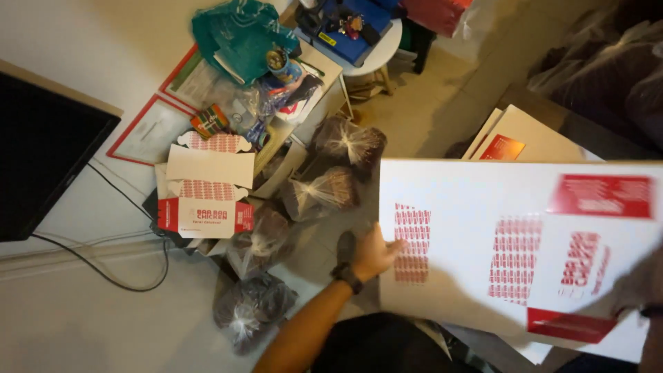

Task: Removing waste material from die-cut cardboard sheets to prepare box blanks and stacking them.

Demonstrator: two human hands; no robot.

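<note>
I hold a large flat white cardboard sheet (pixel 476 207) printed with red patterns, an unfolded box blank, across my lap. My left hand (pixel 375 253), with a dark watch on the wrist, grips the sheet's left edge. My right hand (pixel 639 287) is blurred at the sheet's lower right corner and appears to hold that side. A folded white-and-red box (pixel 206 192) with its lid up sits on the floor to the left.
Several tied clear bags of dark contents (pixel 330 188) lie on the floor between the box and my knees. More flat blanks (pixel 525 138) are stacked behind. A dark screen (pixel 41 159) stands at left, cables trailing. A cluttered low table (pixel 304 62) is at the top.
</note>
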